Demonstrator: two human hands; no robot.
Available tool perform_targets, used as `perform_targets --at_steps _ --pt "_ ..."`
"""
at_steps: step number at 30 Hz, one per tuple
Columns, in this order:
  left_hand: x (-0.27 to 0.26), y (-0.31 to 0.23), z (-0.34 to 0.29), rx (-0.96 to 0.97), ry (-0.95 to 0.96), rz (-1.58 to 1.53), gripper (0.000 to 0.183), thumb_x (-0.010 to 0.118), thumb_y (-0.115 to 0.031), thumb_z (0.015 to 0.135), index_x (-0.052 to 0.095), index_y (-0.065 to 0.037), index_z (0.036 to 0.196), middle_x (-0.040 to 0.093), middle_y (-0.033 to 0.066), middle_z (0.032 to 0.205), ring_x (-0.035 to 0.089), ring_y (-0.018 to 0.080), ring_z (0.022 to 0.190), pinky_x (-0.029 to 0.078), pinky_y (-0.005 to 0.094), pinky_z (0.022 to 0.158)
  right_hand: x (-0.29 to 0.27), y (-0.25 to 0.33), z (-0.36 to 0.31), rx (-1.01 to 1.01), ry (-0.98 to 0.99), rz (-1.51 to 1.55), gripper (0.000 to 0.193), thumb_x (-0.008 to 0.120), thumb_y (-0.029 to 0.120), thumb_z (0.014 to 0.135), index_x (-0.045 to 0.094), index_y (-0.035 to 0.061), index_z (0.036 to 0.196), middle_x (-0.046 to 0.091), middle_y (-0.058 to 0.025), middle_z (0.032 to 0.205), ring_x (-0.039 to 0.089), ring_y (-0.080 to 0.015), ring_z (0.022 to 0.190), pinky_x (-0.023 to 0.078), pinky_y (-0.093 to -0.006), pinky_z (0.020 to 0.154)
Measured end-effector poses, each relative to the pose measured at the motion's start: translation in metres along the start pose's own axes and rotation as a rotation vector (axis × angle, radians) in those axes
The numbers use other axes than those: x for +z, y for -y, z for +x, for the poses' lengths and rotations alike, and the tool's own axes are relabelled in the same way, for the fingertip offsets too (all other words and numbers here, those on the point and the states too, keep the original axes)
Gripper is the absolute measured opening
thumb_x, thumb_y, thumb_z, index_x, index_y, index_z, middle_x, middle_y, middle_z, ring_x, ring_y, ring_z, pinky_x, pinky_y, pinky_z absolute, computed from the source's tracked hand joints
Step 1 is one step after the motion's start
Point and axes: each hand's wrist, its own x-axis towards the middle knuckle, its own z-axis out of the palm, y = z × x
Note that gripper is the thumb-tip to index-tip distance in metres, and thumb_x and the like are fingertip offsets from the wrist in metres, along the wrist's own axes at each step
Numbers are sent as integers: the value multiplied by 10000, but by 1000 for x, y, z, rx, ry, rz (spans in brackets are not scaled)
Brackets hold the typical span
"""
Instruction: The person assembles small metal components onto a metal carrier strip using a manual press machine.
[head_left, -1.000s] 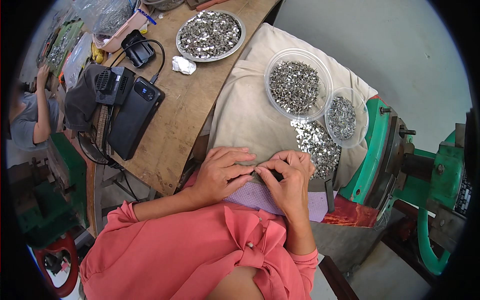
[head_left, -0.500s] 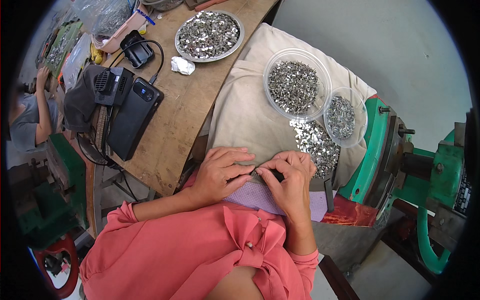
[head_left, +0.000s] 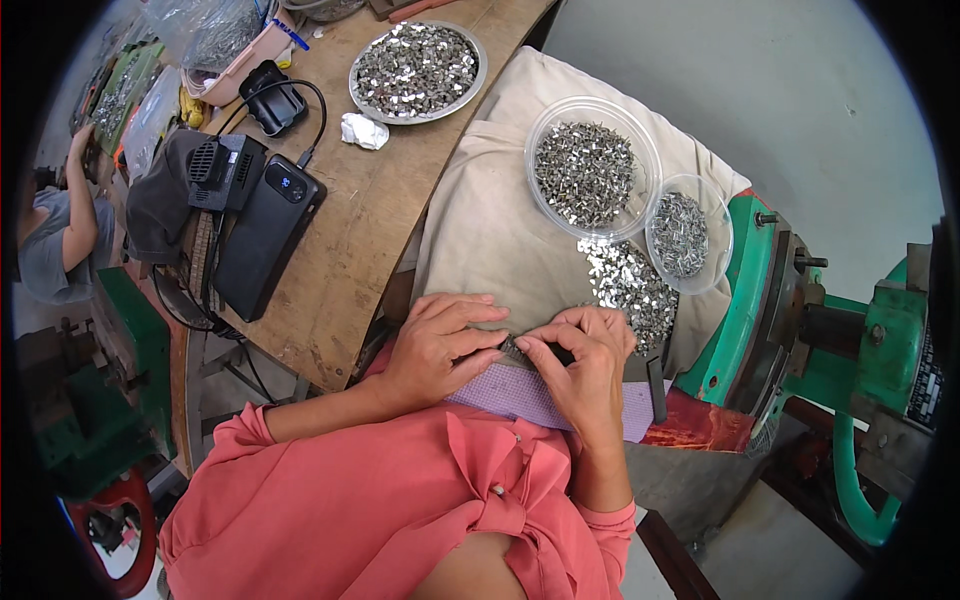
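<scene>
My left hand (head_left: pixel 435 345) and my right hand (head_left: pixel 585 355) meet at the near edge of a beige cloth, fingertips almost touching. Between them is a small dark metal piece (head_left: pixel 512 348), partly hidden by the fingers. My left thumb and fingers close on its left end. With thumb and forefinger, my right hand pinches at its other end. Something black (head_left: pixel 562 354) shows inside the curled right palm; its kind is hidden. A loose pile of small shiny metal pieces (head_left: pixel 640 290) lies just beyond my right hand. Under my wrists is a lilac textured cloth (head_left: pixel 515 392).
Two clear round tubs, a larger one (head_left: pixel 648 160) and a smaller one (head_left: pixel 728 240), hold small metal parts. A metal dish (head_left: pixel 483 80) of bits, a black power bank (head_left: pixel 265 250) and crumpled white paper (head_left: pixel 364 131) lie on the wooden table. Green machines flank me; another person (head_left: pixel 65 240) sits far left.
My right fingertips have shifted very slightly at the metal piece, exposing a little more of it. My left hand stays in place. The other person's arm at far left has moved a little.
</scene>
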Motion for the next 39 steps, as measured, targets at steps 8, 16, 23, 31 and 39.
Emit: perform_targets --at_steps 8,16,23,31,39 --pt "-1 0 1 3 2 3 219 783 -165 782 756 -99 989 683 26 1187 603 237 1182 422 405 961 -4 -4 -4 -9 0 -14 111 824 245 731 784 168 801 611 32 865 520 -209 930 313 -385 889" --pt "1 1 0 0 -7 0 214 785 -154 780 760 -105 986 683 23 1189 608 237 1177 424 401 953 -8 -2 -5 13 -7 -32 112 824 253 730 784 172 796 611 32 844 518 -207 917 310 -378 886" --pt "1 2 0 9 -6 -3 259 810 -109 740 755 -100 992 685 56 1194 617 275 1170 419 399 961 -9 -5 -7 16 -14 -47 103 830 249 725 778 176 778 608 40 832 506 -204 898 301 -376 883" --pt "0 1 1 1 2 -18 267 806 -102 741 755 -99 1003 686 59 1198 617 275 1171 418 393 962 -13 -10 -14 31 -42 -65 113 835 260 717 783 182 779 608 48 826 500 -200 896 295 -374 878" --pt "1 3 -1 -3 3 -7 277 808 -105 733 756 -103 1005 688 58 1202 615 272 1175 415 394 970 -13 -11 -16 45 -45 -78 109 835 259 716 782 187 779 612 52 830 496 -199 916 281 -387 885"
